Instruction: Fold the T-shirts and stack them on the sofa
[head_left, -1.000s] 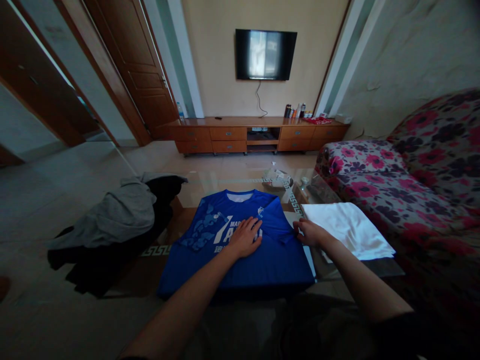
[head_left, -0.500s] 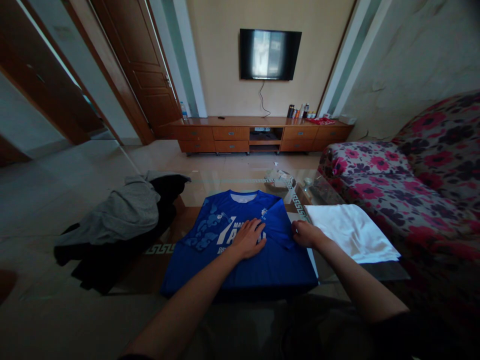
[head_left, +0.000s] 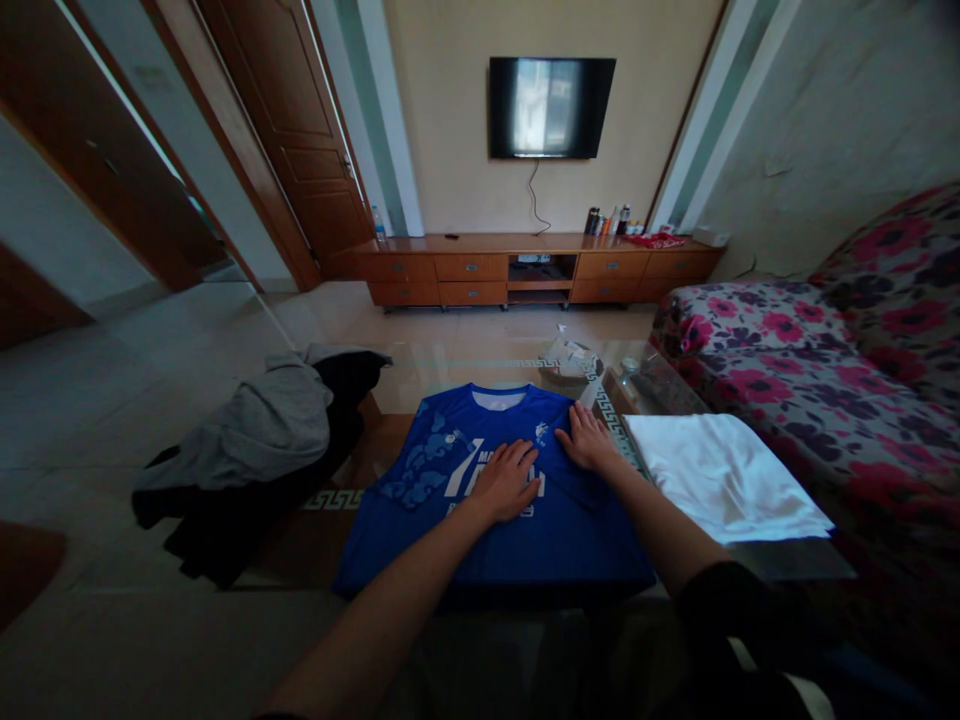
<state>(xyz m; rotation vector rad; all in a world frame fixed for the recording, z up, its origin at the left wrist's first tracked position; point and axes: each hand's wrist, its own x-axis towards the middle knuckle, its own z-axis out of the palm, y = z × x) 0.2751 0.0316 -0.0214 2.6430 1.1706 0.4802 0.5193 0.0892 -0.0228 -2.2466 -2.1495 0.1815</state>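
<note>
A blue T-shirt (head_left: 480, 550) with white lettering lies front up on the glass coffee table (head_left: 405, 355), its collar at the far side and its sleeves laid inward over the front. My left hand (head_left: 508, 482) rests flat on the printed chest, fingers spread. On the shirt's right shoulder edge lies my right hand (head_left: 587, 436), open, with its fingers stretched out over the fabric. Neither hand grips the cloth. The shirt's lower part hangs over the near table edge, in shadow.
A folded white cloth (head_left: 724, 475) lies at the table's right, beside a flowered sofa (head_left: 772, 330). Grey and black clothes (head_left: 262, 425) are heaped on the left. Farther back on the table are a bowl of scraps (head_left: 568, 358) and a small glass jar (head_left: 628, 370).
My right hand has moved from the shirt's right side up to its shoulder, and its curled fingers have opened flat. My left hand stays on the chest. The view has shifted slightly.
</note>
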